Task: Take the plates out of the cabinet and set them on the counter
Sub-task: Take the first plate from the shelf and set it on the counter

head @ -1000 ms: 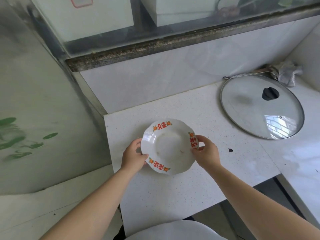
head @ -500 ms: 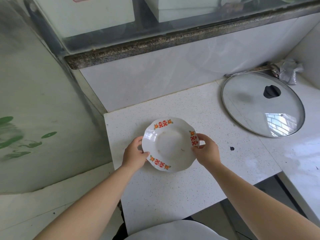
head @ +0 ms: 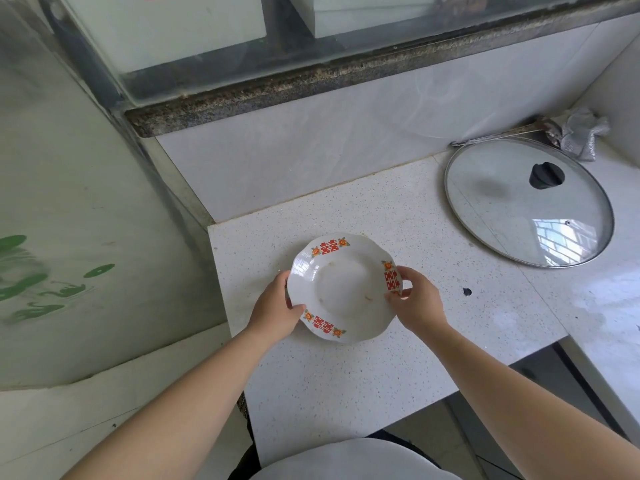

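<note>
Your left hand (head: 273, 311) and right hand (head: 417, 306) grip opposite rims of one plate (head: 343, 289), low over the counter (head: 346, 375), left of the glass lid (head: 526, 202). Setting down looks nearly finished; no cabinet is visible.

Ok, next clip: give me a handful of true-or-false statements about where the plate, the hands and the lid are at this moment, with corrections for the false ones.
1. Both hands grip the plate by its rim. True: the left hand is on its left edge, the right hand on its right.
2. The plate is plain white. False: it carries red and orange motifs around the rim.
3. A glass lid lies on the counter to the right of the plate. True.
4. The lid overlaps the plate. False: bare counter separates them.
5. Food is piled on the plate. False: it holds only faint marks.
</note>
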Demonstrator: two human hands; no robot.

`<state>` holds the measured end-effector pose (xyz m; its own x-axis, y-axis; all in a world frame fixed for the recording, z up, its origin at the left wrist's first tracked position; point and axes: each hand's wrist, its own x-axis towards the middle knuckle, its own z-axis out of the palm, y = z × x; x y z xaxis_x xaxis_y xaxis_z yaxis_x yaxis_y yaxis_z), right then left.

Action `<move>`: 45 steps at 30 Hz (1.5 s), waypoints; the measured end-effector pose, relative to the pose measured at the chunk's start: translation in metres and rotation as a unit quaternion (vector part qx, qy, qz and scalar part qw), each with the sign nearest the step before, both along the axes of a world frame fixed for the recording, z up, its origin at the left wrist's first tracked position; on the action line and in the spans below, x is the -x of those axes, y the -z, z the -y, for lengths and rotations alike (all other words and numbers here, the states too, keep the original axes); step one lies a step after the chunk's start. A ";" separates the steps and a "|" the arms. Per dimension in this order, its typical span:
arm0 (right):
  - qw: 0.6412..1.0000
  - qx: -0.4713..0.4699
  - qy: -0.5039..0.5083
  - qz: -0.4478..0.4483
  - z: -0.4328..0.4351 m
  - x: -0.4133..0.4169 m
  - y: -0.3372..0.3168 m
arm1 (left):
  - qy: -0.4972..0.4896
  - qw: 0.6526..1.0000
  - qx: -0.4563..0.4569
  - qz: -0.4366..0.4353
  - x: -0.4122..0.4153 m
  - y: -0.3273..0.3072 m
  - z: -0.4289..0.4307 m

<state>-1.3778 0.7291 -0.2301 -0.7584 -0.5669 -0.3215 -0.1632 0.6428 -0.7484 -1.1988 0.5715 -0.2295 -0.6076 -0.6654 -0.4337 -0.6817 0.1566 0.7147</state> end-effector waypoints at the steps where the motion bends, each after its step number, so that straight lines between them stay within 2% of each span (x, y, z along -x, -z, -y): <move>1: 0.999 -0.016 -0.025 -0.024 -0.002 0.000 0.002 | 0.006 1.000 0.002 0.002 -0.001 -0.001 0.001; 5: 0.979 -0.060 -0.136 -0.141 -0.013 -0.004 0.007 | 0.043 0.995 0.085 0.023 -0.010 -0.008 -0.003; 9: 0.957 -0.055 -0.220 -0.182 -0.024 -0.014 0.005 | 0.122 0.975 0.183 0.017 -0.014 -0.011 -0.018; 15: 0.930 -0.026 -0.298 -0.213 -0.029 -0.024 0.006 | 0.228 0.954 0.194 -0.008 -0.007 -0.007 -0.042; 26: 0.918 -0.042 -0.340 -0.199 -0.032 -0.025 0.016 | 0.257 0.947 0.188 0.032 -0.002 0.006 -0.051; 37: 0.883 -0.009 -0.373 -0.284 -0.023 -0.016 0.024 | 0.255 0.943 0.211 0.036 0.005 0.006 -0.042; 45: 0.891 0.001 -0.344 -0.297 0.005 -0.002 0.023 | 0.250 0.943 0.216 0.050 0.026 0.008 -0.015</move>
<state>-1.3761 0.7239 -0.2535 -0.2681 -0.9631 0.0219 -0.8850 0.2373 -0.4005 -1.2244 0.5860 -0.2377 -0.8625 -0.4347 -0.2592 -0.5061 0.7373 0.4476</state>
